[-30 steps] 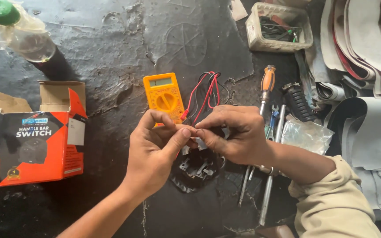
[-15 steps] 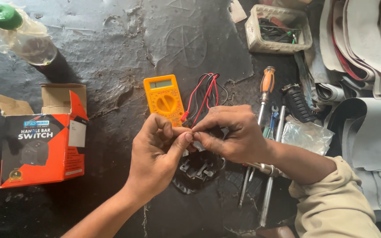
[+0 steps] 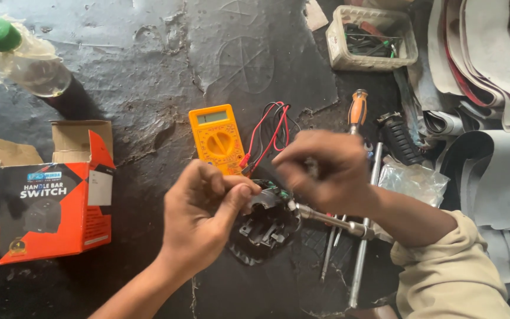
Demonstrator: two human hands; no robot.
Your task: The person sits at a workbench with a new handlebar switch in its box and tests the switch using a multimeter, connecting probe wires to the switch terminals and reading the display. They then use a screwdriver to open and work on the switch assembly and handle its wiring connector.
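My left hand (image 3: 205,215) pinches the top of a black handlebar switch unit (image 3: 264,227) with grey inner parts, held just above the dark worktop. My right hand (image 3: 326,171) is closed and blurred just right of it, over the switch's upper edge; what it grips is hidden by the fingers. A metal tool shaft (image 3: 332,220) sticks out from the switch's right side beneath that hand. A yellow multimeter (image 3: 215,139) with red and black leads (image 3: 273,133) lies right behind both hands.
An open orange and black carton (image 3: 54,201) stands at left. A clear bottle with a green cap (image 3: 19,56) lies far left. An orange-handled screwdriver (image 3: 356,112), long metal tools (image 3: 361,260), a black grip (image 3: 399,139), a plastic bag (image 3: 414,180) and a basket (image 3: 373,38) lie right.
My right hand has drawn back to the right, away from my left fingers, and is blurred with motion. My left hand keeps its pinch on the switch.
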